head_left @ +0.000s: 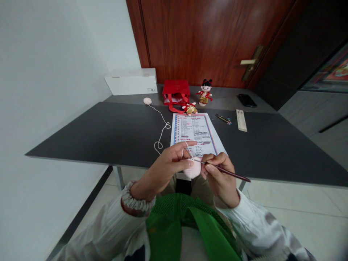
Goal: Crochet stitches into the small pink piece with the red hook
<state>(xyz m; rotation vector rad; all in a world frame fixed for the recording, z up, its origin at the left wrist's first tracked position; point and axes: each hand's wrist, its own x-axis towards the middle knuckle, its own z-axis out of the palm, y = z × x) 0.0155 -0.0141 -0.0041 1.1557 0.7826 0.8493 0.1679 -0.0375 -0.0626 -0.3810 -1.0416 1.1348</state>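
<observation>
Between my hands is a small pale pink crocheted piece point(193, 171), rounded in shape. My left hand point(174, 159) pinches its left side, with yarn looped over the outstretched index finger. A crochet hook point(233, 174) with a dark handle lies in the closed fingers of my right hand point(221, 174), its metal tip at the top edge of the piece. The pale yarn point(163, 130) runs in loose loops across the table from a small ball point(147, 101). Whether a loop sits on the hook tip is too small to tell.
Beyond my hands lies a printed sheet point(214, 132) on the dark table point(108, 134). Farther back are a red bag point(176, 87), a standing doll point(205, 92), a partial doll point(190, 108) and a white box point(132, 83). Scissors point(223, 119), a pale flat strip point(241, 120) and a phone point(247, 100) lie right.
</observation>
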